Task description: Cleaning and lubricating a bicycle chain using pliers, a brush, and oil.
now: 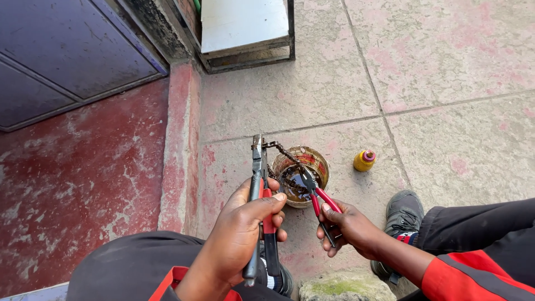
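Note:
My left hand point(245, 228) grips a large pair of pliers point(258, 167) with red and black handles, jaws pointing up and clamped on one end of a dirty chain point(281, 151). My right hand point(348, 226) holds a smaller pair of red-handled pliers point(315, 192), its tip on the chain over a small round tub point(317, 164). The chain hangs from the large pliers down into the tub, which holds dark oily liquid. Both hands are above my knees, in black trousers with red trim.
A small yellow bottle with a pink cap point(364, 160) stands on the concrete paving right of the tub. My grey shoe point(402, 214) rests beside it. A red painted step point(83, 173) lies left, a metal-framed white panel point(245, 28) at the back, a mossy stone point(345, 287) below.

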